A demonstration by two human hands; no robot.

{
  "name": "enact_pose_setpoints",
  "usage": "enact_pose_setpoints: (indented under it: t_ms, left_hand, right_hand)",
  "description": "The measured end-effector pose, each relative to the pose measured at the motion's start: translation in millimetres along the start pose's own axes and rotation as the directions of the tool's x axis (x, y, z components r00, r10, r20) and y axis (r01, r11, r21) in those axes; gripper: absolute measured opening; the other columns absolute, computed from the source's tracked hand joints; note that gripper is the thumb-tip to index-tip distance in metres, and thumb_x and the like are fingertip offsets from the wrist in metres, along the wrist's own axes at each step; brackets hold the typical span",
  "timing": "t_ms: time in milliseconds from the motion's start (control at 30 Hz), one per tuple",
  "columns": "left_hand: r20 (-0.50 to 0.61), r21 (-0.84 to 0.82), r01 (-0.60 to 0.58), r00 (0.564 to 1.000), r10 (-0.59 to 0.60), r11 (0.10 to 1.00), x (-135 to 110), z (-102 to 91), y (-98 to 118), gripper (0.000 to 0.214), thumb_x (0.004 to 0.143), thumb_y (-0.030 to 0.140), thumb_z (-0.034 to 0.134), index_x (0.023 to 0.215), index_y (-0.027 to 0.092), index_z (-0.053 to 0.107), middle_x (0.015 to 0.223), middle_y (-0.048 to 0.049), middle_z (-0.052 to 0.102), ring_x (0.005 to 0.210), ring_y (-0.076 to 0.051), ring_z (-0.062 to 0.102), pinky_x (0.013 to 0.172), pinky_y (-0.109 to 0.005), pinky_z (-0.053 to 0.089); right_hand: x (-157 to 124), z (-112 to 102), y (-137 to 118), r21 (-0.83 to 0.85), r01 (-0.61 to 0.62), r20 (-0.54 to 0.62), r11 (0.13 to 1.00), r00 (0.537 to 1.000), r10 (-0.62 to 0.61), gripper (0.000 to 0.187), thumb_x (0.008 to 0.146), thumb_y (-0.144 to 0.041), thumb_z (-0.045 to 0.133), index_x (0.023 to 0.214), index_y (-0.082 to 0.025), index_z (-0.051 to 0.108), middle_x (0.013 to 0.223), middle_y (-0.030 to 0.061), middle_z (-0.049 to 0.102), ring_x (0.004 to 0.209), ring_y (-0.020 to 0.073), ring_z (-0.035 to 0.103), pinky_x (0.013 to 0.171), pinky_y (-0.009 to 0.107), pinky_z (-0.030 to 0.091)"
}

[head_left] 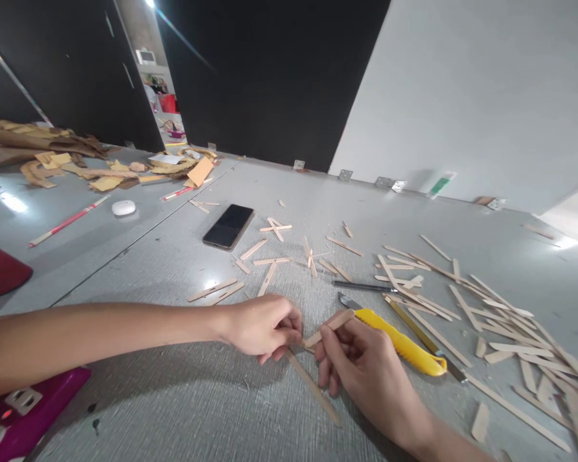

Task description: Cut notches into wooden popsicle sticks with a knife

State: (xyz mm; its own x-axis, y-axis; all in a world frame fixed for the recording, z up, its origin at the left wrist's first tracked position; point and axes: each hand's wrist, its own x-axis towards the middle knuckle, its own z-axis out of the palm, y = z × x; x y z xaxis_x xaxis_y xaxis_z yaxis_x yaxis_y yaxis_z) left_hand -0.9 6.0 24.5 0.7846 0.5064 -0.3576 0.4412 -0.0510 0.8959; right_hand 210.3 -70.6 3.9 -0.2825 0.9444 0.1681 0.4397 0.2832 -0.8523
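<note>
My right hand point(366, 369) pinches a wooden craft stick point(331, 327) between thumb and fingers, its near end slanting up to the right. Close against that stick's other end, my left hand point(272, 330) is closed, fingertips pressed together. A second craft stick point(314, 390) runs down to the right from beneath the left fingertips; whether they grip it is hard to see. Just beyond my right hand lies a yellow utility knife point(399, 343) with its blade out. Beside it are a dark pen-like tool point(363, 287) and a narrow brass-coloured strip point(417, 327).
Many loose craft sticks point(510, 327) are scattered at the right. A black phone point(228, 226) lies beyond my left hand, near small crossed stick pieces point(275, 228). A purple power strip point(38, 410) sits at the lower left. Torn brown scraps point(106, 173) lie along the back.
</note>
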Motion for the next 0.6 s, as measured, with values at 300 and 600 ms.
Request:
enact_pose_setpoints:
  t_ms: [300, 600]
  left_hand:
    - [0.024, -0.021, -0.011, 1.0, 0.011, 1.0, 2, -2.2, -2, 0.022, 0.101, 0.022, 0.056, 0.079, 0.018, 0.054, 0.058, 0.0061, 0.058, 0.038, -0.007, 0.054, 0.042, -0.019, 0.036]
    - [0.017, -0.005, -0.015, 1.0, 0.015, 1.0, 2, -1.3, -3, 0.019, 0.101, 0.023, 0.055, 0.082, 0.019, 0.055, 0.059, 0.0052, 0.06, 0.039, -0.008, 0.055, 0.043, -0.021, 0.038]
  right_hand:
    - [-8, -22, 2, -0.073, 0.19, 0.161, 0.979, 0.971, -0.176, 0.021, 0.104, -0.033, 0.053, 0.094, -0.022, 0.069, 0.082, 0.0056, 0.07, 0.068, 0.0171, 0.064, 0.063, 0.031, 0.055]
    - [7, -14, -14, -0.158, -0.096, 0.018, 0.983, 0.995, 0.1, 0.04, 0.113, -0.041, 0.035, 0.078, -0.026, 0.047, 0.053, -0.0065, 0.051, 0.044, 0.0118, 0.049, 0.044, 0.023, 0.043]
